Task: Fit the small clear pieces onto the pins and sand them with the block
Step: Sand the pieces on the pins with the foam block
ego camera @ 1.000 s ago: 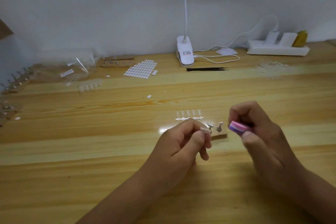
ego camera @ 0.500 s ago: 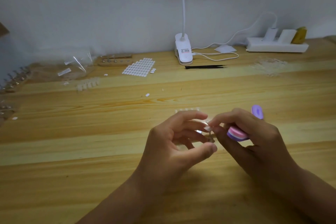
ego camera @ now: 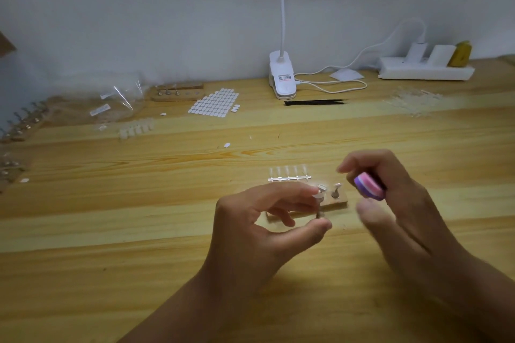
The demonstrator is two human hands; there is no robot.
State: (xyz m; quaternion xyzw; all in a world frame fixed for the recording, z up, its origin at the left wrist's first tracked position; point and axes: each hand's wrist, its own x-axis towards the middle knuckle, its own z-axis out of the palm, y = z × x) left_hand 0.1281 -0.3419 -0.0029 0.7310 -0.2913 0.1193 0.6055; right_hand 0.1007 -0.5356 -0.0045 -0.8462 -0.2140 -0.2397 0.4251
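The left hand [ego camera: 259, 220] pinched a pin [ego camera: 319, 207] between thumb and forefinger over the table [ego camera: 139, 231] middle, while the right hand [ego camera: 401, 203] fingers [ego camera: 359, 162] clasped the block [ego camera: 368, 185] just beside.

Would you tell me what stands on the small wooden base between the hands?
One pin stands near the right end of the wooden base. The left hand, pinching a second pin, covers the rest, so others there cannot be seen.

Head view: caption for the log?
Left hand pinches a pin near the wooden base; right hand holds the pink sanding block.
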